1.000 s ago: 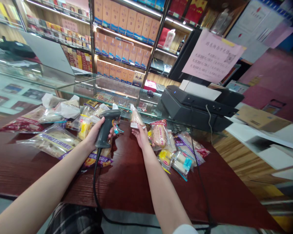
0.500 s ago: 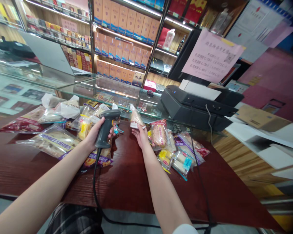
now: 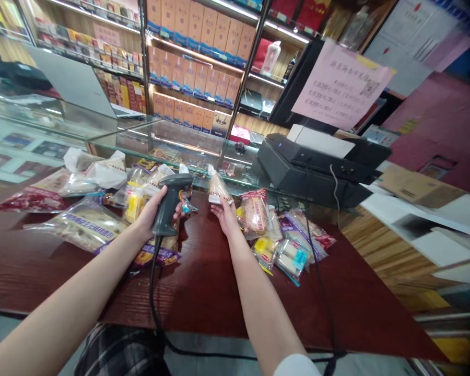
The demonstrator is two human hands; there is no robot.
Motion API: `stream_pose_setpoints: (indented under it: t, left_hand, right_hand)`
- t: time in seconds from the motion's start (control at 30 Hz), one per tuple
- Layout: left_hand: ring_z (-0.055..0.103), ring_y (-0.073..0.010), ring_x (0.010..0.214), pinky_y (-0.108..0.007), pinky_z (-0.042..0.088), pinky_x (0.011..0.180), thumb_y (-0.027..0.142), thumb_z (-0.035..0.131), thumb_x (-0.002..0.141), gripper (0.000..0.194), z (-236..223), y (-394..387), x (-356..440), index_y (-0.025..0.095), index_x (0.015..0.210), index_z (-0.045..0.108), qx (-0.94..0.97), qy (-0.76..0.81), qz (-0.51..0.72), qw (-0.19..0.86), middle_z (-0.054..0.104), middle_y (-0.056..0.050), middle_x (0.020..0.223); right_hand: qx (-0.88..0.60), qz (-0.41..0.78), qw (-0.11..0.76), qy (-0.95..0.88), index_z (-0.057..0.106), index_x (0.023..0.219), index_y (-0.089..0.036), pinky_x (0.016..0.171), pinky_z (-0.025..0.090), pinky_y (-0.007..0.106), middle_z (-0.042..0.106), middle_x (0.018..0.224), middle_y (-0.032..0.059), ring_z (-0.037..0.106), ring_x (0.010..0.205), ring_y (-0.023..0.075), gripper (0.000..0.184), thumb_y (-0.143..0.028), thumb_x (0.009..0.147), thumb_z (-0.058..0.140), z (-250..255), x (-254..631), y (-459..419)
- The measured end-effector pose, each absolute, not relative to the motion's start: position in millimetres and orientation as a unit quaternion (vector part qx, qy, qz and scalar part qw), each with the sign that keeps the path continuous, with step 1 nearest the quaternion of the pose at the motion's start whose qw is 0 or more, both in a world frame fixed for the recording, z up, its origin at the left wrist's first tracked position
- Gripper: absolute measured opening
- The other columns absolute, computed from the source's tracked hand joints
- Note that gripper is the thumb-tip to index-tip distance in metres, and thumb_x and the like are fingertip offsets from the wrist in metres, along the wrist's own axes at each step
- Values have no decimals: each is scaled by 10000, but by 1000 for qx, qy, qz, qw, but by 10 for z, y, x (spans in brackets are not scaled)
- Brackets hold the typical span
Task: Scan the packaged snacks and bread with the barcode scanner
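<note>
Left grip: my left hand [image 3: 152,213] clenched on a corded barcode scanner [image 3: 168,206]
Right grip: my right hand [image 3: 225,218] pinching a bagged pastry [image 3: 219,188]
Surface: bagged snacks [image 3: 255,214] on dark wood surface [image 3: 203,292]

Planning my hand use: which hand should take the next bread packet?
Probably the right hand: it pinches only a small wrapped pastry and sits beside the packets, while the left hand is wrapped around the barcode scanner.

A black barcode scanner [image 3: 167,206] above a reddish-brown wood-grain counter [image 3: 199,292].
</note>
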State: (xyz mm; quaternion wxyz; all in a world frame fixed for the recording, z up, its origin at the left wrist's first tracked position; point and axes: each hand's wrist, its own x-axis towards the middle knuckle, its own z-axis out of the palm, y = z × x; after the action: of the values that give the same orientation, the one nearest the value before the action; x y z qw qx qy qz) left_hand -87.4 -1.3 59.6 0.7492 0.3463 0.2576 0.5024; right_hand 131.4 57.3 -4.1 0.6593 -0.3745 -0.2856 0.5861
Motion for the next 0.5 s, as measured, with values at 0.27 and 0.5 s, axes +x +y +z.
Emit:
stream_pose_setpoints:
  t: [0.27, 0.5]
  left_hand:
    - [543, -125, 485, -284, 574, 695, 454, 355, 983, 475, 542, 2, -898, 92, 931, 658, 377, 249, 497, 741, 582, -42, 622]
    - [532, -126, 461, -299, 569, 697, 514, 457, 931, 475, 529, -7, -854, 92, 899, 673, 409, 264, 488, 724, 577, -33, 572]
  right_hand:
    - [-371, 584, 665, -283, 464, 1030, -224, 523, 567, 216, 708, 731, -51, 694, 552, 128, 416, -276, 717, 733, -60, 1321, 580]
    - [-367, 583, 667, -285, 461, 1017, -220, 516, 567, 213, 706, 752, -44, 689, 545, 123, 420, -267, 712, 746, -63, 1317, 581]
